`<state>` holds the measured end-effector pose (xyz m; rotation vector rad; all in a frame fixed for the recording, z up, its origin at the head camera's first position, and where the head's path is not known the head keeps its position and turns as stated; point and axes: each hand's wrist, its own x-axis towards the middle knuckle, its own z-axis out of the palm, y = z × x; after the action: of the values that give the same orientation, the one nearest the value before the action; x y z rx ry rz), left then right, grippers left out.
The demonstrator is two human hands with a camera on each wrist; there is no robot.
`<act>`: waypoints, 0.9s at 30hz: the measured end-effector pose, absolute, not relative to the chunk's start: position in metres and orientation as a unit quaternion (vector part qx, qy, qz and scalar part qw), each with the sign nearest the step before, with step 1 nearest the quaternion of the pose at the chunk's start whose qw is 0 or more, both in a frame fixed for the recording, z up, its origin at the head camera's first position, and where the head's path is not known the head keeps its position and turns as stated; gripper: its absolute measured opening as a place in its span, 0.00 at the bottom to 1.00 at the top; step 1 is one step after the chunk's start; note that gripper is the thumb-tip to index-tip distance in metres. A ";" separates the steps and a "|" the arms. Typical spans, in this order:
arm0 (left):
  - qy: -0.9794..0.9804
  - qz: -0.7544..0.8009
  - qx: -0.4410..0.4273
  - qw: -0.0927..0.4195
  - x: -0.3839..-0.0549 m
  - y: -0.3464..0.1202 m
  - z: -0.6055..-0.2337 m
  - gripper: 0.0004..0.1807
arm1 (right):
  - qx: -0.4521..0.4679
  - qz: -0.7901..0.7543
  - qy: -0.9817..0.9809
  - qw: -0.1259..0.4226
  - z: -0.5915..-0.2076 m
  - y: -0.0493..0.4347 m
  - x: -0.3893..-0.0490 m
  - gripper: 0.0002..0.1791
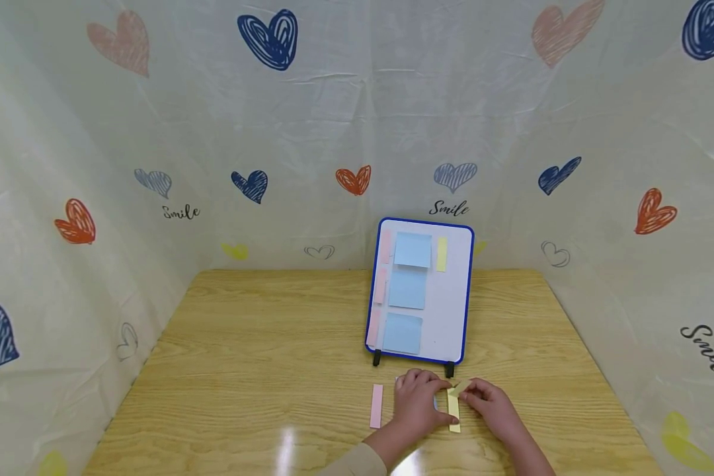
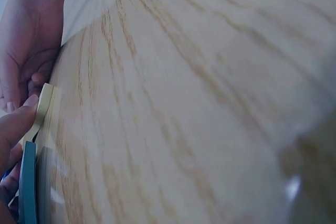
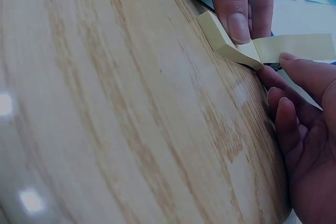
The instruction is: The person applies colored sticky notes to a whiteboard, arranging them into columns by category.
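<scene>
My left hand [image 1: 416,402] holds down a narrow pad of yellow sticky notes [image 1: 455,423] on the table, thumb and fingertips on it. Between thumb and fingers of my right hand [image 1: 495,408] is the pad's top yellow strip [image 3: 299,47], bent up and away while its far end still meets the pad. Mostly hidden under my left hand is a blue sticky-note pad [image 2: 27,182]. To the left lies a pink strip pad [image 1: 377,406].
Behind the hands stands a blue-framed whiteboard [image 1: 446,311] on black feet [image 1: 449,369]. It bears pink strips [image 1: 380,285] at left, blue square notes [image 1: 407,289] beside them and one yellow strip [image 1: 441,254] at upper right. A heart-printed curtain [image 1: 309,132] surrounds the wooden table [image 1: 262,357].
</scene>
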<state>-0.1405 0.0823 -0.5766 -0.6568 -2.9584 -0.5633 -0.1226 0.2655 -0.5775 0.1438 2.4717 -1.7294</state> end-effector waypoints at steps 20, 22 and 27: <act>-0.958 -0.190 -0.210 0.042 -0.140 0.082 -0.573 0.33 | 0.090 -0.585 0.804 0.057 -0.575 0.263 -0.122 0.07; -0.958 -0.189 -0.210 0.041 -0.140 0.081 -0.572 0.33 | 0.093 -0.587 0.802 0.054 -0.575 0.262 -0.122 0.08; -0.959 -0.187 -0.209 0.033 -0.140 0.082 -0.571 0.34 | 0.095 -0.593 0.798 0.042 -0.577 0.262 -0.122 0.11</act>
<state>-0.1402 0.0818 -0.5714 -0.6436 -2.9512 -0.5757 -0.1222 0.2620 -0.5769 0.2913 2.4431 -1.8163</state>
